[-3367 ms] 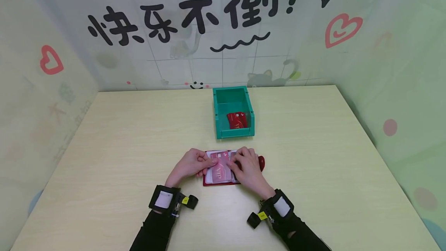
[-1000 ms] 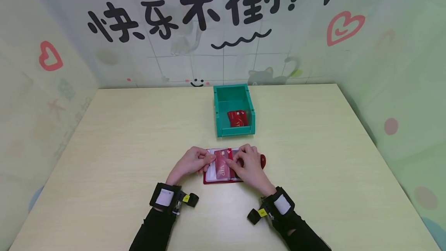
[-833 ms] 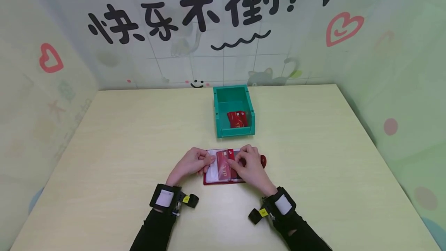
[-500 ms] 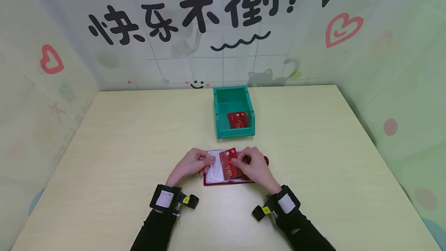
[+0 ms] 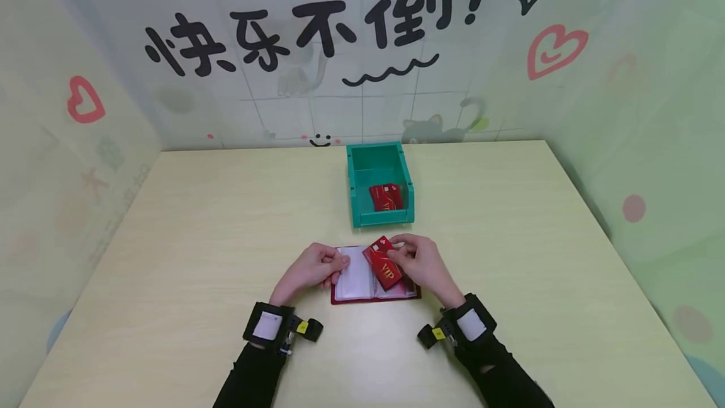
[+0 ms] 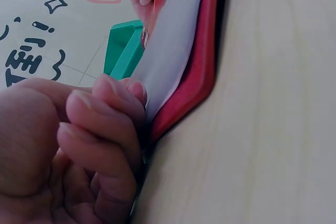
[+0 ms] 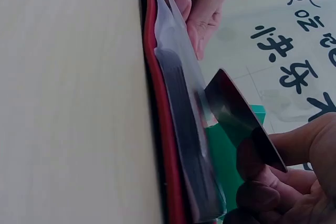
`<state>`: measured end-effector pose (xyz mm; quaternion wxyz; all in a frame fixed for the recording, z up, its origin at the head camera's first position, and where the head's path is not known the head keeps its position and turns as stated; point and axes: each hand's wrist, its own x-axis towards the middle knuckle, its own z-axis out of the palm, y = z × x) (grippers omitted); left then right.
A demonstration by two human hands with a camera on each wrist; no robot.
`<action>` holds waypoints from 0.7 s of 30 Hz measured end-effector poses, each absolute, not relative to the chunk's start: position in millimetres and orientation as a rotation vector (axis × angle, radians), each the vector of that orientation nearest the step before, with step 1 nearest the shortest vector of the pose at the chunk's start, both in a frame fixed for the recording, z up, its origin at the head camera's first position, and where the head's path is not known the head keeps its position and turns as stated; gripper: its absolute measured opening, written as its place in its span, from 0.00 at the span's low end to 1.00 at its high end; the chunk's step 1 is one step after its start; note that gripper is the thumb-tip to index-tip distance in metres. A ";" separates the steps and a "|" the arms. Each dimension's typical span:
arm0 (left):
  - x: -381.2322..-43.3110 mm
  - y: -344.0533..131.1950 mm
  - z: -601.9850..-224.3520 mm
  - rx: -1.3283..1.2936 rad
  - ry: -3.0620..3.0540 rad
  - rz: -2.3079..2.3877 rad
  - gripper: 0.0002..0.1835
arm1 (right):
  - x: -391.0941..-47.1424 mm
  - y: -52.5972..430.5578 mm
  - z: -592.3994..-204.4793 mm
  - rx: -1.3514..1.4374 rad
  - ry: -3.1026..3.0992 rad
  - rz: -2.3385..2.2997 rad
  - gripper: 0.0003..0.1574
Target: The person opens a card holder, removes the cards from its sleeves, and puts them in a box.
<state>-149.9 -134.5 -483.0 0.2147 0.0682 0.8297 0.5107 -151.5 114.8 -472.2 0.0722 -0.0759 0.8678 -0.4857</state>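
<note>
A small card holder [image 5: 355, 279] with a dark red cover lies open on the table, its clear sleeve pages showing. At its left edge my left hand [image 5: 313, 269] pinches a page between thumb and fingers; the left wrist view shows that sleeve page [image 6: 170, 40] lifted off the red cover [image 6: 197, 72]. Over the holder's right half, my right hand [image 5: 427, 264] pinches a red VIP card [image 5: 385, 267] by its right side, tilted. From the right wrist, the card [image 7: 241, 116] stands apart from the sleeves, held by fingertips of the right hand [image 7: 294, 177].
A teal open-front bin [image 5: 381, 217] stands behind the holder, with several red cards [image 5: 386, 197] at its front end. The pale wooden table [image 5: 226, 219] reaches to printed cloth walls [image 5: 272, 106] at the back and sides.
The red card, earlier seen pinkish through the clear sleeve, has slid rightward out of it and now tilts in the right hand's pinch. The right hand has moved right; the left hand has stayed.
</note>
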 end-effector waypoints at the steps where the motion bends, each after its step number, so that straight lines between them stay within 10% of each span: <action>1: -149.8 -134.8 -482.9 0.192 2.303 1.414 0.15 | -152.5 115.0 -470.8 -0.241 2.615 -1.460 0.20; 21: -149.6 -136.0 -485.0 0.221 2.308 1.416 0.14 | -191.8 114.3 -434.0 -0.497 2.767 -1.339 0.35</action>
